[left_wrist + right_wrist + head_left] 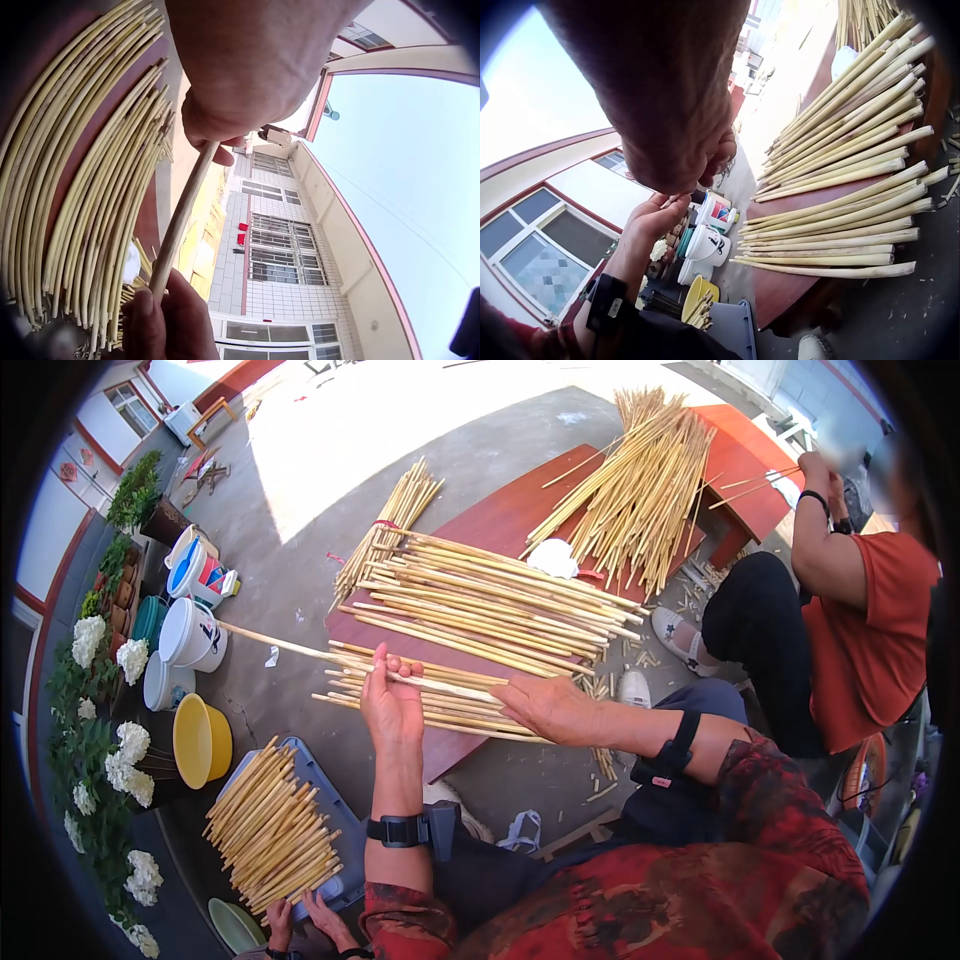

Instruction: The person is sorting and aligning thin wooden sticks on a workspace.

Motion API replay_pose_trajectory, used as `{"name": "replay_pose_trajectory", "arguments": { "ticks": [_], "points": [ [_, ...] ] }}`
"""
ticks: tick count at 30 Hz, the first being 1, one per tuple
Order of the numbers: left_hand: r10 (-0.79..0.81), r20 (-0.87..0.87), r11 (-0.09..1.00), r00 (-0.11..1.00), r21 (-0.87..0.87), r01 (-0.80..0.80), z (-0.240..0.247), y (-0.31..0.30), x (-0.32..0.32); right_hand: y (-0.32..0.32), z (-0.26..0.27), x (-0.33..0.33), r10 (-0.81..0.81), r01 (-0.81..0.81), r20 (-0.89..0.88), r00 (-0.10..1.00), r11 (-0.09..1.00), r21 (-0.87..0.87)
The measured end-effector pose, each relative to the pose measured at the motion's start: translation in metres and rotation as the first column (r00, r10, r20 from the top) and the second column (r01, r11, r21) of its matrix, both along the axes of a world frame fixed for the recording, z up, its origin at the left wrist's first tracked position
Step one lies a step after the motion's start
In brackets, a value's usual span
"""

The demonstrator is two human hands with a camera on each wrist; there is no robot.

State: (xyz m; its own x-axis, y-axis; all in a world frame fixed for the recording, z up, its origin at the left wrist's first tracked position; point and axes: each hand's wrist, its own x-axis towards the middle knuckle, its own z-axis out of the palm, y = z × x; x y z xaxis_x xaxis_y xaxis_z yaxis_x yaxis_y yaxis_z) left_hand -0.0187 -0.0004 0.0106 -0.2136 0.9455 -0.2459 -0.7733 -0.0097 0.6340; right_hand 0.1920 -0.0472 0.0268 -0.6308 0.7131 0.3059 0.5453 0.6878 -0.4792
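A long pale stick (280,644) is held level above the table (447,748) in the head view. The left hand (392,700), palm up, has its fingers curled round the stick's middle part. At its near end the right hand (550,710) grips it between thumb and fingers. In the left wrist view the stick (180,217) runs from the left hand (214,127) down to the right hand (169,319), whose thumb pinches it. Rows of similar sticks (500,600) lie on the table just beyond both hands. The right wrist view hides most of the held stick behind the forearm.
A large stick pile (640,490) and a tied bundle (390,530) lie farther back. Buckets (190,635) and a yellow basin (201,740) stand left. Shorter sticks (272,825) fill a grey-blue tray (350,835), with another person's hands beside it. Someone in orange sits at right.
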Motion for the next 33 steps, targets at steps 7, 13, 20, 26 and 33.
{"name": "replay_pose_trajectory", "arguments": {
  "ticks": [7,13,20,26,33],
  "points": [
    [0.203,0.132,0.976,0.970,0.053,-0.212,0.007,0.005,-0.074,0.013,-0.011,0.025,0.059,-0.027,0.180,0.982,0.984,-0.176],
    [0.332,0.073,0.942,0.940,0.024,-0.335,0.016,-0.003,-0.091,0.022,-0.017,0.059,-0.066,0.117,0.356,0.932,0.985,-0.124],
    [0.175,0.112,0.974,0.978,0.123,-0.188,0.012,-0.006,-0.056,0.008,-0.029,0.026,0.055,0.012,0.196,0.979,0.944,-0.329],
    [-0.001,0.104,0.983,0.995,0.184,-0.019,0.017,-0.009,0.013,0.013,-0.019,-0.002,-0.017,0.005,-0.032,0.999,0.938,-0.347],
    [-0.073,0.061,0.996,0.995,0.046,0.070,0.006,-0.013,0.022,0.016,-0.025,-0.005,-0.035,0.021,-0.040,0.999,0.957,-0.288]
  ]
}}
